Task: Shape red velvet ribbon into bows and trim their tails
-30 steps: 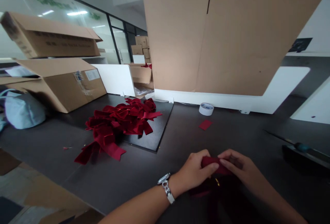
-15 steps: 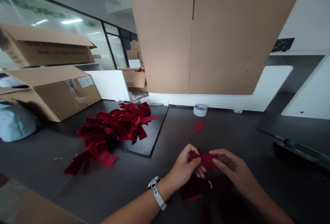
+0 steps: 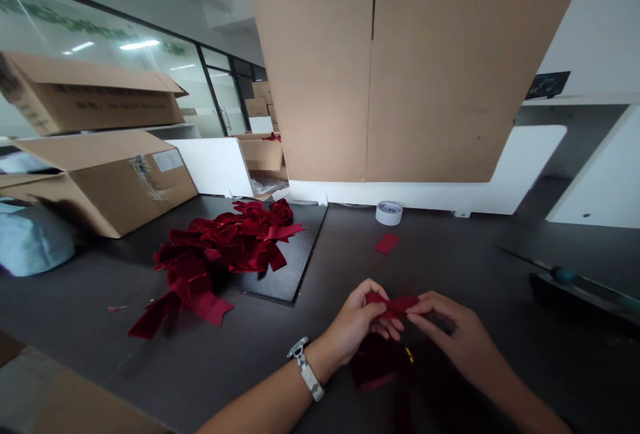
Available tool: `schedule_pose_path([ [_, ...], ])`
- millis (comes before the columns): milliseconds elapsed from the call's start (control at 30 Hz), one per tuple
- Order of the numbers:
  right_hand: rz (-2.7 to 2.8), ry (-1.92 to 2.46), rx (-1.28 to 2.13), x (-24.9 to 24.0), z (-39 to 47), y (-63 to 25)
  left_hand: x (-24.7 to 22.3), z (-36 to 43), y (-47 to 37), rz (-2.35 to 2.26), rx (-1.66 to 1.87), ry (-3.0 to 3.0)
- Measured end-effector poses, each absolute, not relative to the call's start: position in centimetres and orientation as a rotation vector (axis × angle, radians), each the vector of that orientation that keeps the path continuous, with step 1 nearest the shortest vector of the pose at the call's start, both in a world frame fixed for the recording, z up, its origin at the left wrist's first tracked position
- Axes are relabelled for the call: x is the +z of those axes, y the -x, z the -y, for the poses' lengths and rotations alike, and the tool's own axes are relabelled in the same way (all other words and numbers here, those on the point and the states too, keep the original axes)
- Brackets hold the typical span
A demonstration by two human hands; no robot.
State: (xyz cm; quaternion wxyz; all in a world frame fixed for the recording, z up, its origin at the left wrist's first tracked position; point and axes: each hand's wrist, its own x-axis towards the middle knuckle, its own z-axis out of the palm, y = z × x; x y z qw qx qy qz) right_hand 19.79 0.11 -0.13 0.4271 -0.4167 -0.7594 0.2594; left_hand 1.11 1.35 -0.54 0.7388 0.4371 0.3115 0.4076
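Observation:
A strip of dark red velvet ribbon (image 3: pixel 395 306) is stretched between my two hands above the dark table. My left hand (image 3: pixel 361 317), with a metal-banded watch at the wrist, pinches its left part between thumb and fingers. At the right end, the thumb and fingertips of my right hand (image 3: pixel 445 324) are closed on the ribbon. Below them lies more dark red velvet (image 3: pixel 373 371), mostly in shadow, with a small gold-coloured piece (image 3: pixel 409 355) beside it. A flat red piece (image 3: pixel 387 243) rests on the table beyond my hands.
A pile of red velvet bows (image 3: pixel 225 247) lies on a black board (image 3: pixel 295 274) to the left. A roll of white tape (image 3: pixel 389 213) stands near the back panel. Cardboard boxes (image 3: pixel 135 187) are at far left, a teal-handled tool (image 3: pixel 565 275) at right.
My right fingers have drawn closer together on the ribbon's end, and the ribbon between the hands looks narrower and more gathered. My left hand has barely moved.

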Motion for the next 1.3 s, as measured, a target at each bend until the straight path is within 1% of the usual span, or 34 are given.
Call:
schedule_pose_path([
  [367,1.984,0.964,0.548,0.3,0.5,-19.7,-0.6,-1.5,-0.8,-0.599,0.853,-0.871],
  [567,1.852,1.033,0.521,0.6,0.6,-19.3,0.1,-1.4,-0.6,-0.571,0.812,-0.835],
  [767,1.72,1.113,0.642,0.6,0.5,-19.1,0.2,-1.1,-1.1,-0.749,0.88,-1.193],
  [1000,1.646,1.091,0.749,0.8,0.5,-18.8,0.2,-1.1,-1.1,-0.858,0.962,-1.282],
  [1200,1.463,1.031,1.077,0.0,0.3,-18.7,0.1,-1.1,-1.1,-0.859,0.955,-1.321],
  [1300,1.446,1.058,1.163,0.0,0.3,-18.5,0.1,-1.0,-1.1,-0.869,0.951,-1.35],
])
